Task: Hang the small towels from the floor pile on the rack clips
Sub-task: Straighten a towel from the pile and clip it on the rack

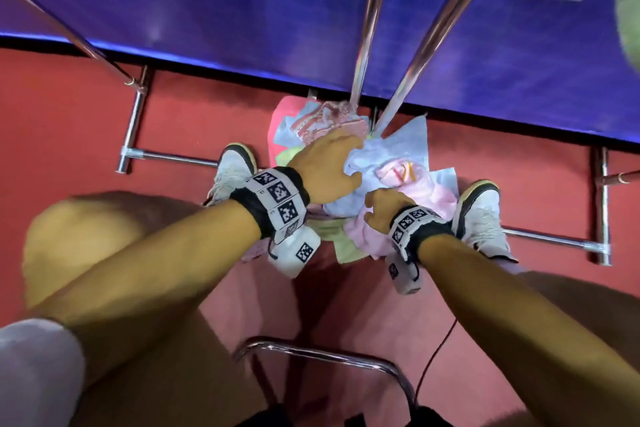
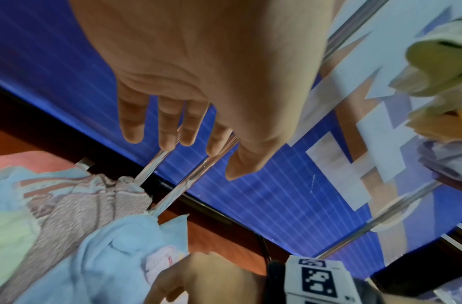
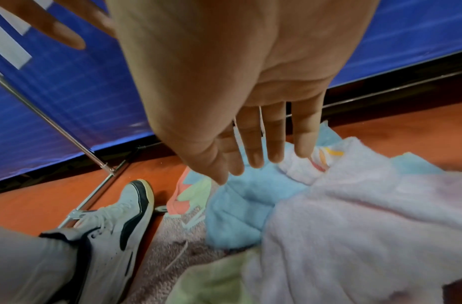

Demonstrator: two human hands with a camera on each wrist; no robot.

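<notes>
Both of our hands are reaching down into the floor pile of small crumpled terry towels (image 1: 367,184), which is lying on the red floor between our two white sneakers. Nearest to us, our right hand (image 1: 384,210) is hovering over the fluffy pale pink towel (image 3: 367,216) at the near right of the pile; in the right wrist view its fingers (image 3: 276,139) are hanging straight and loose, gripping nothing. Slightly farther and to the left, our left hand (image 1: 325,166) is spreading over the soft light blue towel (image 2: 115,257), and the left wrist view is showing its fingers (image 2: 170,127) extended and apart from the cloth, holding nothing either. We are judging that the blue towel is sitting directly beneath the left palm, its bunched length running roughly near-left to far-right, so the left hand is the nearer one for it and the right for the pink. Beyond the pile, the shiny chrome rack poles (image 1: 367,45) are rising in front of the blue wall panel (image 1: 207,10); the clips are not showing clearly.
</notes>
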